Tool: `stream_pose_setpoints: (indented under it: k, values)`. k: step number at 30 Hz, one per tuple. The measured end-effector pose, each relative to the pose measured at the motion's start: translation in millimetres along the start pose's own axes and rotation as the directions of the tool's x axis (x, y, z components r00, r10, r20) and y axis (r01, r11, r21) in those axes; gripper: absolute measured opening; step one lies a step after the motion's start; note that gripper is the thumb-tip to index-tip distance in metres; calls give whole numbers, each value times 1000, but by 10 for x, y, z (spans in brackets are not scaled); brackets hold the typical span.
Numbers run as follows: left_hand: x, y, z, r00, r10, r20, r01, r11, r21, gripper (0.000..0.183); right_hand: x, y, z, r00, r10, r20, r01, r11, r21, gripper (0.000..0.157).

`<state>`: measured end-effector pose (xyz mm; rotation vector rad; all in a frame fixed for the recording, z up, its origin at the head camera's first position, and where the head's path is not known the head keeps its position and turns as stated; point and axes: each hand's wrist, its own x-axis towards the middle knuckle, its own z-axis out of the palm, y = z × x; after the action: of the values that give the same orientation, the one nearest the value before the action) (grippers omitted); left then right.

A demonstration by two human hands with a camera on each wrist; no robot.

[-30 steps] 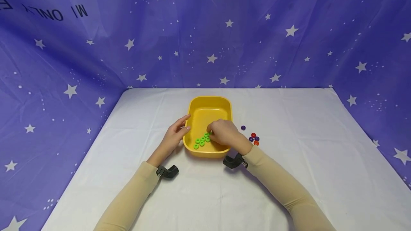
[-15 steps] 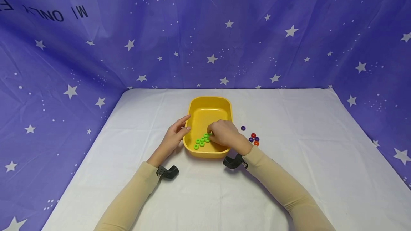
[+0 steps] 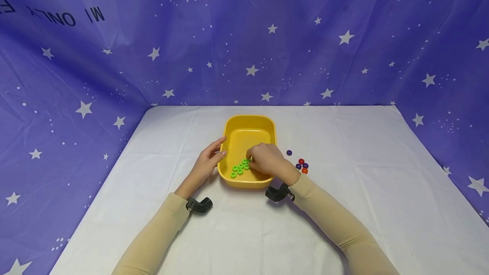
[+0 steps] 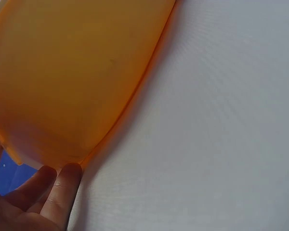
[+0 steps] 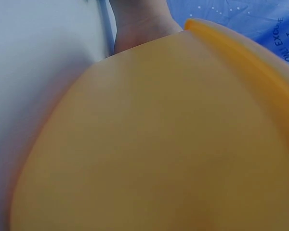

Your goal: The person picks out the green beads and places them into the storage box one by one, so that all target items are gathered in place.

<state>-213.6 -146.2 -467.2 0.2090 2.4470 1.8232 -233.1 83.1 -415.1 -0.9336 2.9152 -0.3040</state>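
Observation:
A yellow plastic tub (image 3: pixel 249 184) stands on the white cloth. Several small green rings (image 3: pixel 240 171) lie inside it, grouped near its front left. My right hand (image 3: pixel 267 157) reaches over the tub's right side, its fingers bent down among the rings at the right of the group. Those fingertips are mostly hidden, so whether they pinch a ring is unclear. Against the tub's left wall rests my left hand (image 3: pixel 206 160), fingers extended and thumb near the rim. In the left wrist view its fingertips (image 4: pixel 70 173) touch the tub's outside. The right wrist view is mostly filled by the tub wall (image 5: pixel 149 139).
Right of the tub, several red and purple rings (image 3: pixel 301 161) lie close together on the cloth. One purple ring (image 3: pixel 289 152) sits apart, a little farther back. A purple star-printed curtain (image 3: pixel 252 54) surrounds the table at the back and both sides.

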Motion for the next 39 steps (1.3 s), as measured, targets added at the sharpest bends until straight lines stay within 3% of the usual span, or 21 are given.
stream_pose_setpoints:
  k: [7, 17, 23, 30, 39]
  values:
    - [-4, 2, 3, 1000, 0, -2, 0, 1000, 4, 55, -7, 11, -30, 1000, -3, -15, 4, 998, 62, 20]
    - [9, -17, -5, 1000, 22, 0, -22, 1000, 5, 55, -34, 168, -176, 992, -79, -101, 102, 963, 248, 26]
    - [7, -22, -5, 1000, 26, 3, -26, 1000, 7, 55, -152, 314, -336, 984, -48, -170, 100, 946, 308, 28]
    - [5, -14, -2, 1000, 21, -1, -21, 1000, 6, 54, -381, 584, -441, 959, -31, -282, 117, 949, 292, 25]
    - [4, -5, -14, 1000, 25, 10, -25, 1000, -8, 54, -638, 919, -421, 961, 74, -266, 24, 937, 349, 25]
